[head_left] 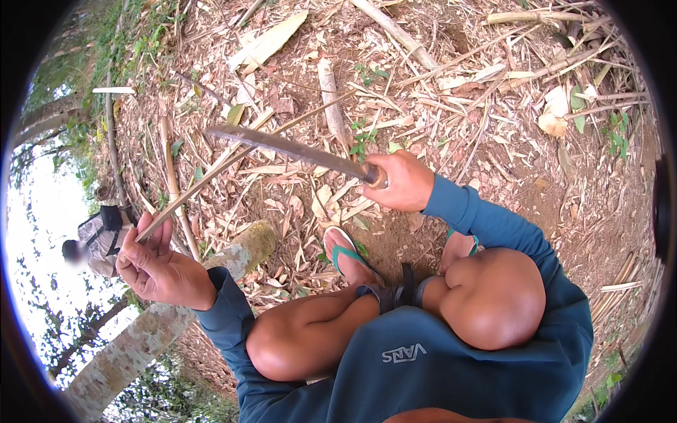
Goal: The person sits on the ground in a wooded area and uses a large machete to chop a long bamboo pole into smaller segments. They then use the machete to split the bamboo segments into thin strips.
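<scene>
Pinching a thin strip (201, 185) at its near end, the L hand (159, 261) is at approx. 8-9 o'clock, thumb against fingertips, other fingers loosely curled. Strip runs from there twd. 2 o'clock, its far end up near 12. R hand (400, 181), approx. 2 o'clock, has its fingers wrapped round the handle of a knife (303, 150); long dark blade points twd. 9-10 o'clock, tip past the strip. Blade & strip cross in view; can't tell if they touch.

Pale trunk (141, 338) slants at 8 o'clock, below & beside the L wrist. Short stick (331, 99) lies at 12, broad pale husk (268, 44) at 11, another chunk (553, 116) at 2. Ground (508, 180) is brown soil w/ chips, dry leaves, etc. Person's knees are bent, L knee approx. 7, R knee approx. 4; L foot (356, 268) at 6, in a sandal w/ green strap. Sleeves dk. blue, reaching both wrists.
</scene>
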Tool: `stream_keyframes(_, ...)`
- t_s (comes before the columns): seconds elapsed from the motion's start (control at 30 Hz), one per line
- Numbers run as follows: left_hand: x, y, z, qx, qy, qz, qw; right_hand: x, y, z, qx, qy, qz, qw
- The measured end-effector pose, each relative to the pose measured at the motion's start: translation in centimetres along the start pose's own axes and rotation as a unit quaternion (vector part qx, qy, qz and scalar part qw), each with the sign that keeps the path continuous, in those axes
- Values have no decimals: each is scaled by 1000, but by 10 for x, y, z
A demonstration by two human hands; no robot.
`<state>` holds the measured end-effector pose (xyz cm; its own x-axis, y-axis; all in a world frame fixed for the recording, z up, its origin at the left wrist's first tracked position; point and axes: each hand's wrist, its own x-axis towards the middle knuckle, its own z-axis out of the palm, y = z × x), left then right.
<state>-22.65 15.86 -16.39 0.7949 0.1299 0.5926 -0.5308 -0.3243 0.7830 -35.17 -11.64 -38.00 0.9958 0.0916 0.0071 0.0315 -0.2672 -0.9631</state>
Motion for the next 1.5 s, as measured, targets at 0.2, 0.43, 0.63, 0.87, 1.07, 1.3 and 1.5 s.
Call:
stream_keyframes(0.2,-2,5,6,22,30,-6,999,26,-10,-6,9,-6,173,985)
stream_keyframes(0.43,-1,2,6,1,10,8,1000,18,-3,-5,-42,1,26,999)
stream_keyframes(0.63,0,3,10,23,22,-4,999,35,21,-25,-103,9,277,955)
stream_keyframes(0.87,4,-1,10,7,20,4,1000,25,41,-25,-113,-30,226,967)
stream_keyframes(1.07,3,-1,4,10,8,-5,1000,52,72,-45,-187,-26,329,925)
stream_keyframes(1.3,6,-2,-1,19,-15,-18,1000,21,59,-35,-140,-34,213,966)
stream_keyframes(1.5,2,-5,-6,10,-8,-13,1000,17,45,-52,-270,9,307,912)
